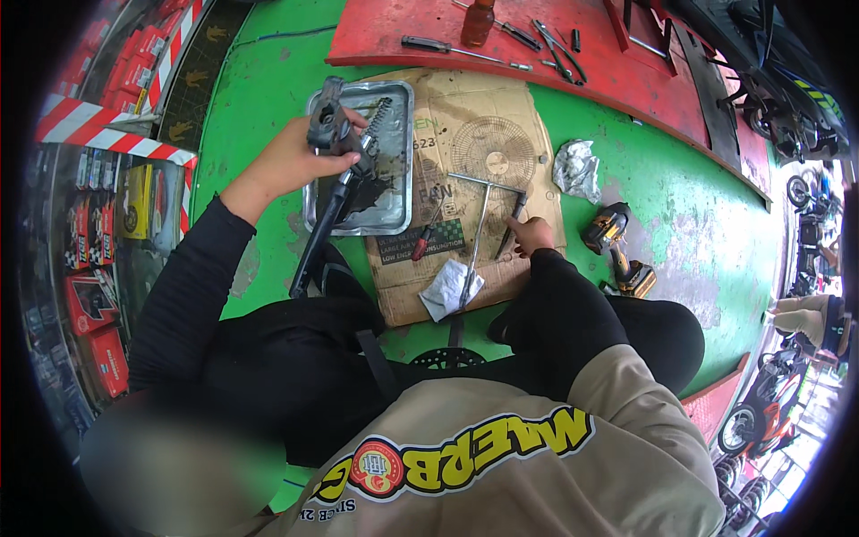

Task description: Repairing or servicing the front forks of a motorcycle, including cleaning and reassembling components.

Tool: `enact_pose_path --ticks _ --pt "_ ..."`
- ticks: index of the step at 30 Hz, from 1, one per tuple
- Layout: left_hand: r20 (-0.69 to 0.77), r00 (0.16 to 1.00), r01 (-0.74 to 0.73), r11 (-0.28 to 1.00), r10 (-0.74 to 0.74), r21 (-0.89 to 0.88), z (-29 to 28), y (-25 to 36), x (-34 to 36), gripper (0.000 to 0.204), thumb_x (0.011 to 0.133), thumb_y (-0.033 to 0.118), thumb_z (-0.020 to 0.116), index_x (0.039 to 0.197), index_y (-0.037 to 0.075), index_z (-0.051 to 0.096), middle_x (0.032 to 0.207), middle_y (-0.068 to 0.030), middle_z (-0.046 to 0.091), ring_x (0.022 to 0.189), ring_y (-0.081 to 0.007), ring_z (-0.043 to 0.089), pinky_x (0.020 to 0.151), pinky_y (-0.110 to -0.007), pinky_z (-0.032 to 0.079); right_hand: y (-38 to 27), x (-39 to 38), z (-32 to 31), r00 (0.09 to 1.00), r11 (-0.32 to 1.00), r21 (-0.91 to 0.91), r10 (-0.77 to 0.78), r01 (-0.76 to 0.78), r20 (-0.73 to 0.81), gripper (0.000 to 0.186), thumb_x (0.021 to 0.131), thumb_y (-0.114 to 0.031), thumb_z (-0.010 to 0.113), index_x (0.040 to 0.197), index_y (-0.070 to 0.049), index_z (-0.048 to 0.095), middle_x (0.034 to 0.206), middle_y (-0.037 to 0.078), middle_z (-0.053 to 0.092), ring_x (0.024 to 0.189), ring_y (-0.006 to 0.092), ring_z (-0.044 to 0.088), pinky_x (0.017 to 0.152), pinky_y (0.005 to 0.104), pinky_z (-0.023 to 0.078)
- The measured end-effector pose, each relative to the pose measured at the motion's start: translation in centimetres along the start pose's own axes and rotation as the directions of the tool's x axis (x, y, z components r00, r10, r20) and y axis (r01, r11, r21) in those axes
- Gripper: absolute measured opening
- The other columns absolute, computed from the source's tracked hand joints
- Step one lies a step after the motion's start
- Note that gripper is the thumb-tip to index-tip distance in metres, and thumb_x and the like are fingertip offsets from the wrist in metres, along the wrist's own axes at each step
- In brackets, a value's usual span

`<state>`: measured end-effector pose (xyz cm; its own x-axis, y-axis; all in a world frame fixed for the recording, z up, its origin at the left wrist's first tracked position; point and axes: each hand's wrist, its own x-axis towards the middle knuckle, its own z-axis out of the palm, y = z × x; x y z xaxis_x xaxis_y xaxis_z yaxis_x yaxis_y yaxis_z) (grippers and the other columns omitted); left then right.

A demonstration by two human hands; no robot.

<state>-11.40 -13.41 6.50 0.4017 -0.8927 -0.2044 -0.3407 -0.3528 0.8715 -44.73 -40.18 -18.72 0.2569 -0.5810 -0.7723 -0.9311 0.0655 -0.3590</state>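
My left hand (288,161) is wrapped round a black motorcycle fork leg (333,210), which slants over a metal tray (315,103). A coil spring (379,121) and dark oil lie in the tray. On the flattened cardboard (429,116), my right hand (534,234) closes on a slim dark-handled tool (518,208); its kind is not clear. Just left of that hand is a T-handle wrench (483,215), its lower end at a white rag (450,288). A red-handled screwdriver (420,245) lies between the tray and the wrench.
Right of the cardboard are a crumpled rag (578,170) and a yellow-black cordless driver (617,251) on the green floor. The red platform (394,22) beyond carries a screwdriver (429,43), pliers (557,54) and a brown bottle (478,25). Shelves (116,134) stand left, motorcycles (761,412) right.
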Motion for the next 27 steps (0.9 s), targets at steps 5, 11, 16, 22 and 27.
enact_pose_path --ticks 5,11,16,22,27 --pt "-0.011 1.0 -0.009 1.0 0.008 -0.026 0.3 -1.0 1.8 0.043 0.081 0.009 0.079 0.121 0.004 0.064 0.113 -0.0063 0.069 0.107 -0.0158 0.063 0.094 -0.033 0.05 4.8 4.2 3.3 0.9 0.939 -0.268 -0.297 0.215 -0.318 0.061 0.082 -0.047 0.074 0.11 0.006 0.063 0.103 0.029 0.07 0.1 0.0437 0.069 0.087 0.0491 0.054" --pt "0.027 0.992 -0.124 0.992 0.123 0.016 0.7 -0.2 0.6 0.039 0.079 0.011 0.08 0.115 0.006 0.067 0.105 -0.005 0.071 0.095 -0.0166 0.067 0.089 -0.033 0.052 2.6 2.6 2.3 0.994 0.957 0.27 -0.099 0.108 -0.048 0.031 0.095 -0.025 0.062 0.109 0.002 0.06 0.085 0.016 0.07 0.066 0.0315 0.071 0.058 0.0473 0.06" --pt "-0.025 0.984 -0.169 0.967 0.177 0.192 0.6 -1.5 0.5 0.041 0.078 0.018 0.081 0.116 0.009 0.067 0.104 -0.0074 0.072 0.096 -0.021 0.068 0.09 -0.035 0.051 -2.7 -1.9 1.8 0.966 0.369 0.928 -0.255 0.045 0.054 0.02 0.104 -0.021 0.054 0.113 -0.003 0.052 0.089 0.009 0.062 0.075 0.0252 0.066 0.07 0.0451 0.061" --pt "-0.042 0.991 -0.114 0.961 0.128 0.252 0.8 -1.7 1.2 0.041 0.077 0.019 0.082 0.114 0.009 0.068 0.096 -0.0075 0.073 0.093 -0.0206 0.069 0.087 -0.035 0.051 -20.8 -13.6 -2.3 0.602 0.024 0.916 -0.761 0.4 -0.243 0.018 0.106 -0.019 0.054 0.119 -0.01 0.048 0.095 0.011 0.065 0.082 0.0221 0.067 0.08 0.0392 0.057" --pt "-0.079 0.984 -0.148 0.979 0.16 0.143 0.7 -2.1 1.6 0.039 0.078 0.02 0.083 0.11 0.003 0.068 0.091 -0.0111 0.073 0.084 -0.0178 0.069 0.08 -0.033 0.052 -28.0 -23.9 -5.2 0.292 -0.065 0.707 -0.881 0.704 -0.372 0.018 0.105 -0.015 0.055 0.118 -0.005 0.047 0.093 0.01 0.066 0.082 0.019 0.067 0.074 0.032 0.056"
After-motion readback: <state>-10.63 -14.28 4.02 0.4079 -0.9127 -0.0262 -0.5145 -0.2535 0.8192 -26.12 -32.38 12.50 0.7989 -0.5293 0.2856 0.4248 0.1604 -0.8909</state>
